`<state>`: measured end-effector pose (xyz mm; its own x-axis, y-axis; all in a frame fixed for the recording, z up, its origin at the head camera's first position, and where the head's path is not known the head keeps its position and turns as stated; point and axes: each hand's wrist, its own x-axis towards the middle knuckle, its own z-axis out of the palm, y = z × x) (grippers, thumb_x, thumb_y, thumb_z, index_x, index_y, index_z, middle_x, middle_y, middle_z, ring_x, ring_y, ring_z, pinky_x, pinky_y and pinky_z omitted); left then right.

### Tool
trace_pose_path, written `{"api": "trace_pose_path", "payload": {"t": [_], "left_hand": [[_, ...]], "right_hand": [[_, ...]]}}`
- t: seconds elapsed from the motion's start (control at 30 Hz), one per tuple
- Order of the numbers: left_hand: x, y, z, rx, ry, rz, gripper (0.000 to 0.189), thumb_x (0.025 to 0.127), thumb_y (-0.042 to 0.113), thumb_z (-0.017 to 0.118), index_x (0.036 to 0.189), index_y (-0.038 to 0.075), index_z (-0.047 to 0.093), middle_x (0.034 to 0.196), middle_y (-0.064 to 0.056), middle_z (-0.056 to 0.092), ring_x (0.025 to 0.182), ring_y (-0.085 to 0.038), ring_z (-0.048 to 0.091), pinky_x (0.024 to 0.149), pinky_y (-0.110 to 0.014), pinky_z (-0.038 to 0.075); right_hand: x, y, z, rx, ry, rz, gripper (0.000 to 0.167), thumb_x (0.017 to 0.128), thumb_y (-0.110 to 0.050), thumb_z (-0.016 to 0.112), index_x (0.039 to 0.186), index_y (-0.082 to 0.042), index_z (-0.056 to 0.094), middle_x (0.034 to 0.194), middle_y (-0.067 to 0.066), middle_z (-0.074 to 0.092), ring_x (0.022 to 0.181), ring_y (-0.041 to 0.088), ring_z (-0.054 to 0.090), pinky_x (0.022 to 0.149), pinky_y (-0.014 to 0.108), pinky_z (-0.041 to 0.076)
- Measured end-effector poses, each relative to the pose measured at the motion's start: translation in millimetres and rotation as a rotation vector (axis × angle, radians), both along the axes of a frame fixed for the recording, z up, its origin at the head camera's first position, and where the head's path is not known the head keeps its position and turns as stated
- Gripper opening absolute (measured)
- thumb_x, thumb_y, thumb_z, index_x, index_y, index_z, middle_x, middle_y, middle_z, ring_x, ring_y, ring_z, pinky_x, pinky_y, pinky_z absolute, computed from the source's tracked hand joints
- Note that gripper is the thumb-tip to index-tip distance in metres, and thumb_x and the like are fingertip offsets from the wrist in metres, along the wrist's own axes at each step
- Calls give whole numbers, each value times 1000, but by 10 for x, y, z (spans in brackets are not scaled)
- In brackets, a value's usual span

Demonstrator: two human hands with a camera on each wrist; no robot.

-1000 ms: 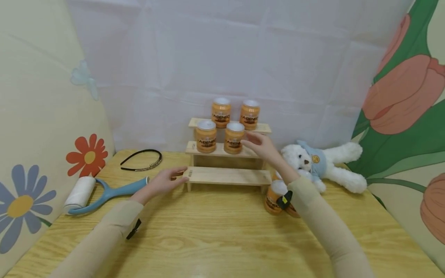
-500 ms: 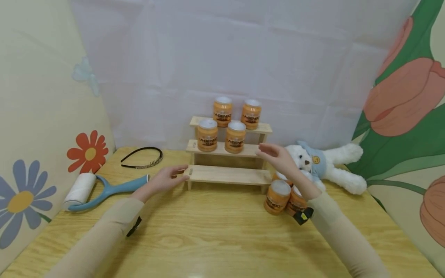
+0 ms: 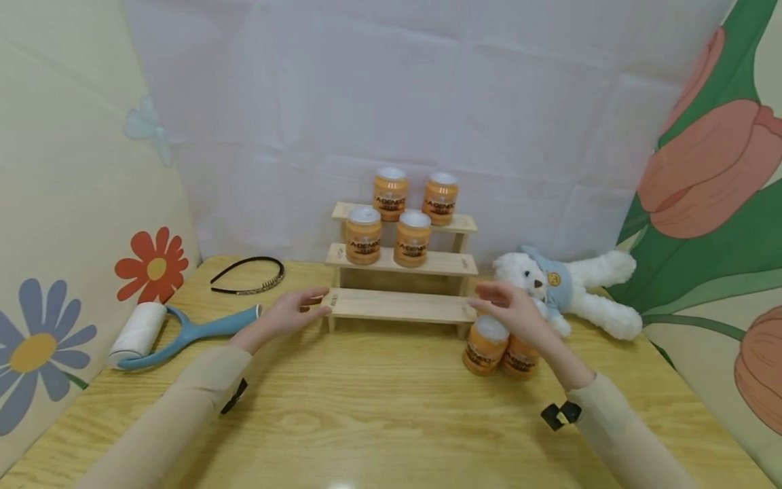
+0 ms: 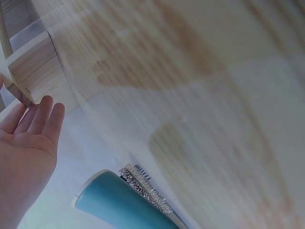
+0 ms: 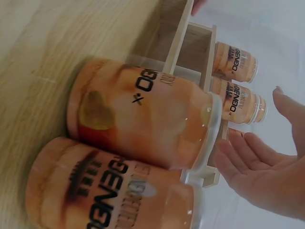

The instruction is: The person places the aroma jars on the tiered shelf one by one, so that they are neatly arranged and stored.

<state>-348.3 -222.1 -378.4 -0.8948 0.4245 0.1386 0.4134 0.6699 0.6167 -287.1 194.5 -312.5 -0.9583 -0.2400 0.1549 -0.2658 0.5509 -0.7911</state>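
While the tabletop (image 3: 366, 414) spreads its wood grain broadly between our sleeves (image 3: 165, 407), leaving our forearms most room at the front, its far edge meets a pale hanging cloth (image 3: 397, 88) and its sides run up to a daisy panel (image 3: 73, 170) on the left and a tulip panel (image 3: 715, 299) on the right. Our left side is tighter, with a blue lint roller (image 3: 201, 331) reaching to our wrist and a black headband (image 3: 267, 285) behind it; on the right, a white plush toy (image 3: 552, 278) lies just past our other hand. Between our hands, well apart from each other, stands the wooden shelf (image 3: 400, 304). Our left hand (image 3: 290, 314) holds the left end of its lowest step between thumb and fingers; our right hand (image 3: 510, 309) hangs near the right end, thumb and fingers spread with air between them. Two tabletop jars (image 3: 485, 348) stand side by side just below that hand, in front of it. Farther back, two middle-step jars (image 3: 363, 236) stand with room to their right, and two top-step jars (image 3: 389, 195) stand upright above. Whatever lies behind our right fingers is hidden, so we cannot tell whether they touch it.
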Motion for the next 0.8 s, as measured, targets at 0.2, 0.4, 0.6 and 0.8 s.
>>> {"api": "trace_pose_path", "payload": {"t": [0.2,0.4,0.6,0.8], "left_hand": [[5,9,9,-4,-3,6,60,96,35,53,142,-1,38,143,-24,40,123,-44,47,103,-53,42],[7,12,15,-2,-14,9,62,96,37,52,142,-1,37,143,-24,39,124,-44,47,103,-53,42],[-2,12,13,-8,-24,10,62,96,38,51,143,0,36,144,-25,38,123,-44,46,103,-54,42],[-1,7,8,-4,-19,4,62,97,37,51,142,-2,36,143,-25,38,122,-45,47,102,-54,43]], "right_hand": [[74,100,-121,85,15,-12,60,87,-37,66,133,-2,49,134,19,53,118,36,54,97,46,50],[111,139,-195,178,62,0,55,85,-28,70,130,0,53,130,21,55,115,38,54,95,50,50],[105,140,-233,228,111,12,45,86,-20,70,124,-1,58,125,20,59,114,38,55,94,50,50],[112,142,-257,268,134,73,42,86,-18,68,124,-3,59,125,16,59,112,33,56,91,48,50]]}}
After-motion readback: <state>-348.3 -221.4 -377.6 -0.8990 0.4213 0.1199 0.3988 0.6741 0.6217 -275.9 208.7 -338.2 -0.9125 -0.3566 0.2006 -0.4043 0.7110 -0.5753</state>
